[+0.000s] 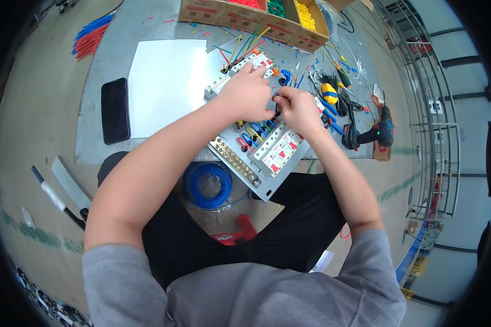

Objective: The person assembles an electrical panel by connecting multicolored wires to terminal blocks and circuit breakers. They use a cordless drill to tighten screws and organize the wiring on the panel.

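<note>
Lying slantwise across the near edge of the table (pixel 90 143), the panel (pixel 263 189) sits in front of the person, its nearest corner out over the lap. Near that corner is a row of breakers (pixel 280 152) with red switches, with a brass terminal bar (pixel 232 156) to its left. Between them, short wires (pixel 251 135) in red, blue, yellow and green bend in loops. A second row of breakers (pixel 258 64) lies at the far end, where loose wire ends stand up.

The left hand (pixel 246 94) is over the middle of the panel, its fingers reaching the far breakers and its thumb pointing toward the right hand (pixel 300 110); whether it grips anything I cannot tell. The right hand's thumb and index finger are bent with their tips near each other by a small dark part; I cannot tell whether they hold it.

Left of the panel lie a white sheet (pixel 166 87) and a black phone (pixel 115 110). Beyond it, boxes (pixel 240 20) hold red, green and yellow pieces. To the right are blue-handled pliers (pixel 334 126) and a drill (pixel 383 129). Below the table edge is a blue coil (pixel 190 188).
</note>
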Tool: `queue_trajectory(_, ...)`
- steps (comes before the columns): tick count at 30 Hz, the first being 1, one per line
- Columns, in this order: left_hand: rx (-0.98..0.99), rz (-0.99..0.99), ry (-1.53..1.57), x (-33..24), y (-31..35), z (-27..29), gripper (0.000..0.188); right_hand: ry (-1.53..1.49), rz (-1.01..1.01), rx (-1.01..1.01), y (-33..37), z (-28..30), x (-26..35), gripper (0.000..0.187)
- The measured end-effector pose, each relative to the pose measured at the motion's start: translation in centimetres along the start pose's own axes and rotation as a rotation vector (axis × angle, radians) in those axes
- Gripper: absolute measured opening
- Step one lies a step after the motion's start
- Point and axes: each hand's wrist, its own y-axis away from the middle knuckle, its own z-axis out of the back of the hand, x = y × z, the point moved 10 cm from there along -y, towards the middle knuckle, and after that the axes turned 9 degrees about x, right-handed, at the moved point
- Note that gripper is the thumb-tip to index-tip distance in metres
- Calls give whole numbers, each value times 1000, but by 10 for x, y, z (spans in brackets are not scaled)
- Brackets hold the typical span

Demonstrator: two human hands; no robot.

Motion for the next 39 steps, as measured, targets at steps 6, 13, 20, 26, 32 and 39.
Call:
queue_trajectory(6,-104,285,106,-12,-3,-15,45,-90,18,-29,5,5,-3,9)
queue_trajectory(13,-306,440,212,-15,3,-30,31,-168,9,-32,6,2,-9,10)
queue_trajectory(20,-325,443,240,-16,4,-30,21,-182,32,-60,7,5,-11,12)
queue_trajectory(26,-367,457,214,-17,5,-29,23,-220,42,-81,11,7,-12,17)
queue_trajectory(32,-333,403,282,-20,9,-24,19,-101,-44,43,34,15,-17,18)
queue_trajectory(39,-399,314,199,-33,4,-13,13,-159,-3,101,44,19,-32,21)
